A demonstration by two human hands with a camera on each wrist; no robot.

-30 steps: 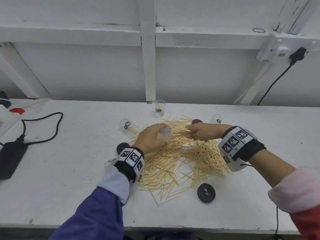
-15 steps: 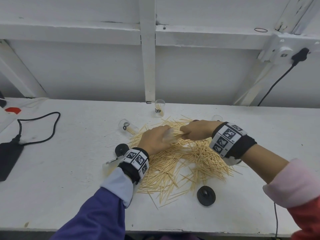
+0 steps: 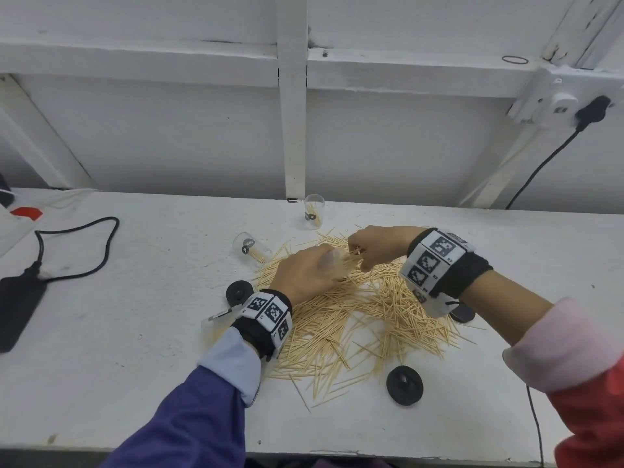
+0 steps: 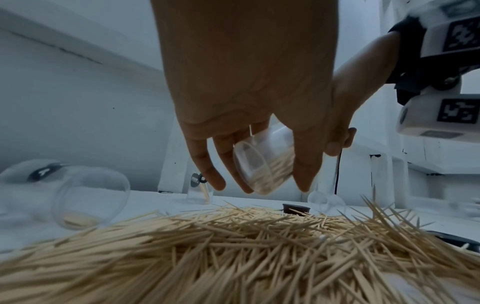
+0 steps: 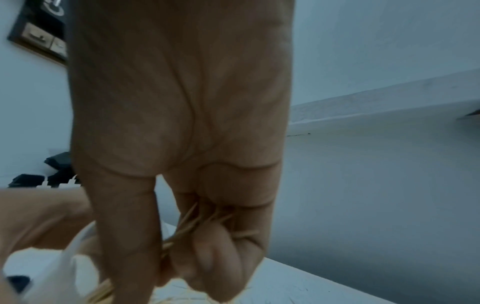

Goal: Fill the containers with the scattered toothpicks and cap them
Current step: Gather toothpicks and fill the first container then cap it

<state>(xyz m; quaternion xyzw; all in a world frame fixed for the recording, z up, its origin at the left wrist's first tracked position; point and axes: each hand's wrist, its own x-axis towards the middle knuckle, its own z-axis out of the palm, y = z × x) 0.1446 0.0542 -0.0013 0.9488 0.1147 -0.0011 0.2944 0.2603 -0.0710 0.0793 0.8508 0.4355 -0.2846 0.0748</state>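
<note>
Since a second ago both hands have drawn closer together over the far part of the pile, and the right hand now sits higher, with its wristband up off the toothpicks.

On the far left of the white bench (image 3: 141, 366) lies a black power brick (image 3: 17, 312) with its looped cable (image 3: 84, 251). Right of that, a clear container (image 3: 251, 248) lies tipped on its side at the pile's far-left edge, a few sticks inside, and a black cap (image 3: 239, 292) rests flat just beside the left wristband (image 3: 270, 314).

The left hand (image 3: 305, 273) grips a small clear container (image 4: 262, 164), thumb on one side and fingers on the other; the container is tilted nearly on its side above the pile, partly filled with toothpicks, its mouth turned toward the right hand. Behind, near the wall post, another container (image 3: 314, 216) stands upright with a few sticks in it.

The toothpicks (image 3: 364, 319) lie in a broad scattered heap in the middle of the bench.

The right hand (image 3: 376, 246) has its fingers curled tight round a small bunch of toothpicks (image 5: 205, 222), just beside the held container's mouth. A second black cap (image 3: 404, 385) lies on the near right of the pile, and a third dark cap (image 3: 463, 314) shows partly under the right wristband (image 3: 435, 265).
</note>
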